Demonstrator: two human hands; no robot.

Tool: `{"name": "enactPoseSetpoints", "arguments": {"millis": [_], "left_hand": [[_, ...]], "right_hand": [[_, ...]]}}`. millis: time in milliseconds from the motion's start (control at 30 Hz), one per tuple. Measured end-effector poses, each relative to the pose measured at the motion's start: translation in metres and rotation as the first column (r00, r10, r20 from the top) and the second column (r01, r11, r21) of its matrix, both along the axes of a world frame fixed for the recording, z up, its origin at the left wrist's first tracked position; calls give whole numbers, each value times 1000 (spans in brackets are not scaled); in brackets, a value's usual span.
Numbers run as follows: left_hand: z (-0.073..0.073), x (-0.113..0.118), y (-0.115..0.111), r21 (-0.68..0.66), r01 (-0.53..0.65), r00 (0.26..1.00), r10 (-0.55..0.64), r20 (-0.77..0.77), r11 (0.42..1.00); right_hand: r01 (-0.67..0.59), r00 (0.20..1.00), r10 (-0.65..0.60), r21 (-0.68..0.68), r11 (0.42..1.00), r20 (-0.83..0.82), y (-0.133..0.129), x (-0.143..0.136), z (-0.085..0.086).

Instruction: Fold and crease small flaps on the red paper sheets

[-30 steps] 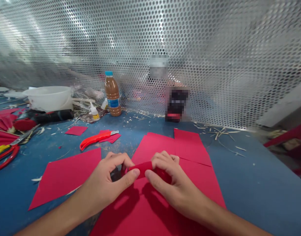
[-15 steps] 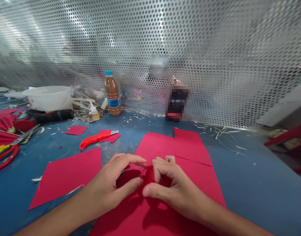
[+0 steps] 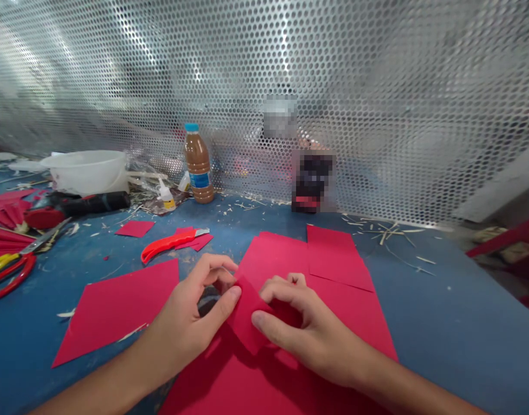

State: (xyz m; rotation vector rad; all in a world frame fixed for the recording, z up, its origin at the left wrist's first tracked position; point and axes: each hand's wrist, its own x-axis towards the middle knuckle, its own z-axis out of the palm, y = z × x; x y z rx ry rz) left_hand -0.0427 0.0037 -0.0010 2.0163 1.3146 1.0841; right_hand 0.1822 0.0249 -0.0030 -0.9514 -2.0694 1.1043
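A small piece of red paper is held up between my two hands, tilted, with its flat face toward me. My left hand pinches its left edge between thumb and fingers. At its right edge, my right hand has thumb and curled fingers closed on the paper, the fingers partly hidden behind it. Below lie larger sheets of red paper, overlapping on the blue table. A smaller red sheet rests on top at the far right of these.
On the left are another red sheet, a red-handled utility knife and scissors. Behind stand a white tub, a power tool, a glue bottle and a brown drink bottle. Perforated metal backs the table.
The small red paper has turned from nearly edge-on to showing its flat face. My left hand has moved slightly left and closed on its edge; my right hand has barely shifted.
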Motion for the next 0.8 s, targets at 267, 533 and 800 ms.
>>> {"name": "enactPoseSetpoints", "arguments": {"millis": [267, 533, 800], "left_hand": [[7, 3, -8, 218, 92, 944, -16, -329, 972], [1, 3, -2, 196, 143, 944, -75, -320, 970], [6, 4, -5, 212, 148, 951, -80, -298, 966]], "right_hand": [[79, 992, -78, 14, 997, -103, 4, 4, -5], [184, 966, -166, 72, 980, -199, 1, 1, -7], [132, 980, -94, 217, 967, -176, -1, 0, -5]]}}
